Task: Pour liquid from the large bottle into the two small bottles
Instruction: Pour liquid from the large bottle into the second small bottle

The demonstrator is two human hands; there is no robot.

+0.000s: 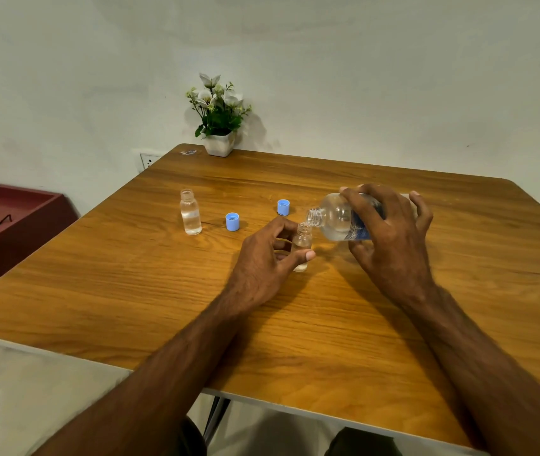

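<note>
My right hand grips the large clear bottle, tipped almost flat with its open mouth pointing left, just above the neck of a small clear bottle. My left hand holds that small bottle upright on the wooden table, thumb and fingers round it. A little liquid shows at its bottom. The other small bottle stands uncapped at the left, holding clear liquid up to about two thirds. Two blue caps stand on the table between the bottles.
A white pot with white flowers stands at the table's far edge by the wall. A dark red tray or bin with a black cable lies left of the table.
</note>
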